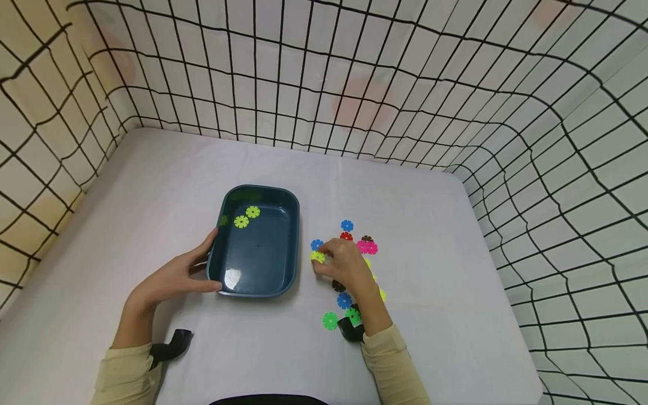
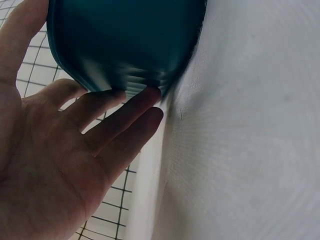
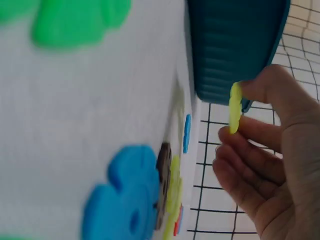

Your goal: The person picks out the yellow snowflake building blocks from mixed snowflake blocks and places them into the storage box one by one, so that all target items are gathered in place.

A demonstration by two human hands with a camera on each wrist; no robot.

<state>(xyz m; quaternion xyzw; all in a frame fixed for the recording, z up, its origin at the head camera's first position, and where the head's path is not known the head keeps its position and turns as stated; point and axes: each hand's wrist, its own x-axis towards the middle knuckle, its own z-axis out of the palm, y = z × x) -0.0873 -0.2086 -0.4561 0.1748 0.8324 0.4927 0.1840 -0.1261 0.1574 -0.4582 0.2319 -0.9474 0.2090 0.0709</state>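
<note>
My right hand (image 1: 346,264) pinches a yellow-green notched plastic disc (image 1: 318,257) between thumb and fingers. In the right wrist view the disc (image 3: 235,108) is edge-on, held above the cloth near the container wall. My left hand (image 1: 174,277) rests against the left side of a dark blue-green rectangular container (image 1: 259,253), thumb at its near corner. Fairly straight fingers (image 2: 127,112) touch the outer wall in the left wrist view. Two yellow-green discs (image 1: 247,216) lie inside the container. Under and around the right hand are several loose discs, including a blue one (image 1: 344,300).
Pink discs (image 1: 367,247), a red disc (image 1: 346,236) and green discs (image 1: 330,321) lie on the white cloth (image 1: 445,270) right of the container. Black wire mesh (image 1: 304,73) walls surround the table's far side and flanks. Black wrist mounts (image 1: 174,345) sit at the cuffs.
</note>
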